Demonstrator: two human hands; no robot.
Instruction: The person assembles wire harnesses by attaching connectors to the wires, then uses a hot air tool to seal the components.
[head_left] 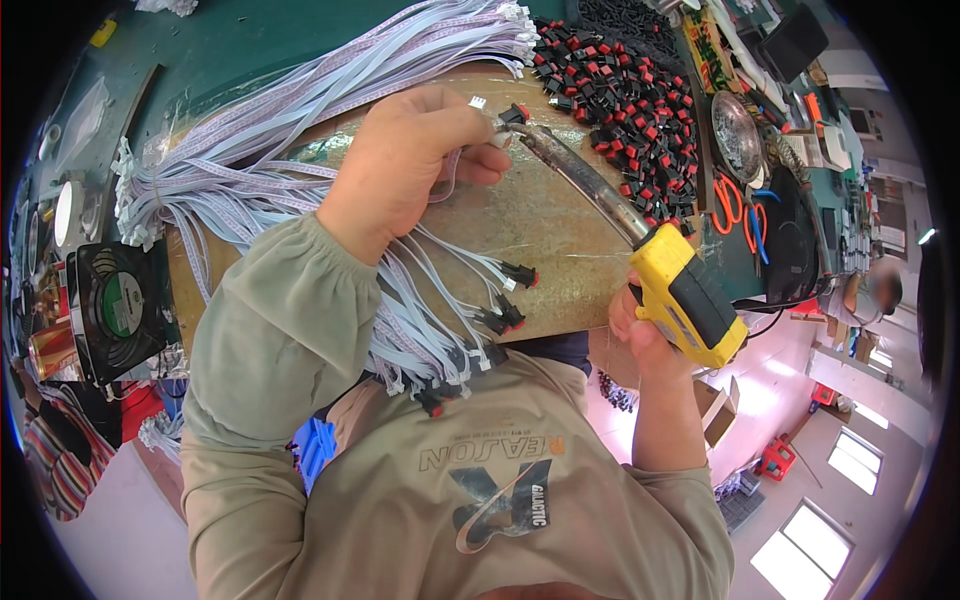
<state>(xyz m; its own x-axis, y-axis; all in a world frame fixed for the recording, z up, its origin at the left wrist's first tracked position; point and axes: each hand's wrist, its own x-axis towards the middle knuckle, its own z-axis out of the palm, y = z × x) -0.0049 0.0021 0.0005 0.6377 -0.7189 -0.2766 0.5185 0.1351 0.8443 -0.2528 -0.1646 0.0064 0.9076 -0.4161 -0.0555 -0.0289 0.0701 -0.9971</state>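
My left hand [405, 150] is closed, thumb and fingers pinching a thin white cable [449, 180] with a white plug [478, 102] showing above the fingers. Just past the fingertips is a small black and red rocker switch [516, 114]; whether the fingers touch it is hidden. A yellow and black soldering gun [688, 295] is gripped by my right hand [648, 335]. Its long metal barrel [590, 185] slants up and left, the tip at the wire end beside the switch. Below my left wrist, cables with black and red switches [505, 315] hang over the board's near edge.
A brown work board [560, 270] lies under my hands. Bundled white ribbon cables [330, 85] spread across its left. Loose rocker switches [630, 110] are heaped at the back right, near a round metal dish [737, 135] and orange-handled tools [728, 205]. A black fan [117, 310] stands left.
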